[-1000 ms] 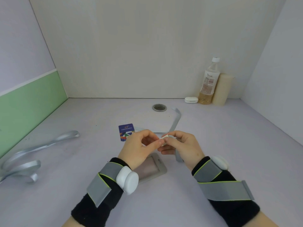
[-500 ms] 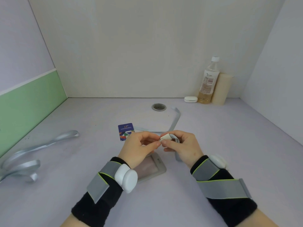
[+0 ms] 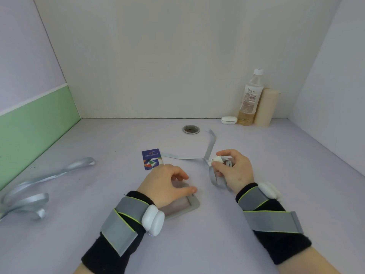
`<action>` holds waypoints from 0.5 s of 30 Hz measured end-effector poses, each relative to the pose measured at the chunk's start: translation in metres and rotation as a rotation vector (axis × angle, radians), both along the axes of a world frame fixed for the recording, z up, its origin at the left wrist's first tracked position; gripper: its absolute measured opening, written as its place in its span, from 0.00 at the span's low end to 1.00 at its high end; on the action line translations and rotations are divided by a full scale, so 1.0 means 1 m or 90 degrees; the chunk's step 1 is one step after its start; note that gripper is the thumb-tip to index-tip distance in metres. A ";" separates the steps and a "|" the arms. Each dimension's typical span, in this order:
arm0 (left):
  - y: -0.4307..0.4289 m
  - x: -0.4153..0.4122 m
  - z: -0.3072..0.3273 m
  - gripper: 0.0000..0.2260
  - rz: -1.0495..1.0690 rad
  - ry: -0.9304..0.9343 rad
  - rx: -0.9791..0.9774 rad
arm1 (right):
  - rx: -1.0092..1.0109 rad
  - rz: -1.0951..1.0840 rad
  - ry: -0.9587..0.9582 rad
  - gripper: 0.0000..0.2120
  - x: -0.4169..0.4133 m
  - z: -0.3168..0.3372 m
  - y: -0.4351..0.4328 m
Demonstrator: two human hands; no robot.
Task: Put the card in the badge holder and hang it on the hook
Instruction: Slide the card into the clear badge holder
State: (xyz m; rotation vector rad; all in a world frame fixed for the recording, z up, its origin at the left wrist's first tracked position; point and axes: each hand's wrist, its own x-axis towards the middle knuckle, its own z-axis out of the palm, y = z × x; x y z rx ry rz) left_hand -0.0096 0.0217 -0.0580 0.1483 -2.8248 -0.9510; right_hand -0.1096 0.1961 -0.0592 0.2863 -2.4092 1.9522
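Grey translucent badge holder (image 3: 186, 205) lies flat on the pale lilac tabletop (image 3: 286, 175), near centre, partly under the left hand (image 3: 165, 183). Left thumb tip sits at the holder's far right corner. The other fingers are bent above the holder; can't tell if they actually pinch it.

Right hand (image 3: 236, 170) is just right of that, lifted a little off the table, thumb and forefinger pinching a small white plastic clip (image 3: 216, 159). A pale grey lanyard strap (image 3: 211, 145) runs from the clip: one leg goes far toward a round metal grommet (image 3: 191, 129), one goes left toward the card, and a loop hangs under the hand.

Blue printed card (image 3: 150, 159) is flat on the table, just beyond the left hand, not in the holder.

Silver curved metal hook (image 3: 57, 174) lies on the table, far left, well apart from both hands.

Far right corner: clear plastic bottle (image 3: 249, 99) with amber liquid, beige cylinder (image 3: 265, 107) touching it, and a white oval case (image 3: 229, 120) beside it.

Both wrists: black bands, grey straps.
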 end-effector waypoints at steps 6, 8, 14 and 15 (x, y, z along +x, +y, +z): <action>0.002 0.007 0.006 0.33 -0.090 -0.094 -0.091 | 0.137 -0.114 0.054 0.05 -0.015 -0.002 0.012; 0.002 0.009 0.007 0.33 -0.096 -0.093 -0.094 | 0.149 -0.133 0.057 0.05 -0.017 -0.001 0.015; 0.001 0.009 0.006 0.28 -0.093 -0.077 -0.081 | 0.150 -0.103 0.042 0.03 -0.017 0.000 0.016; 0.001 0.010 0.005 0.29 -0.092 -0.071 -0.070 | 0.159 -0.088 0.042 0.03 -0.016 -0.001 0.016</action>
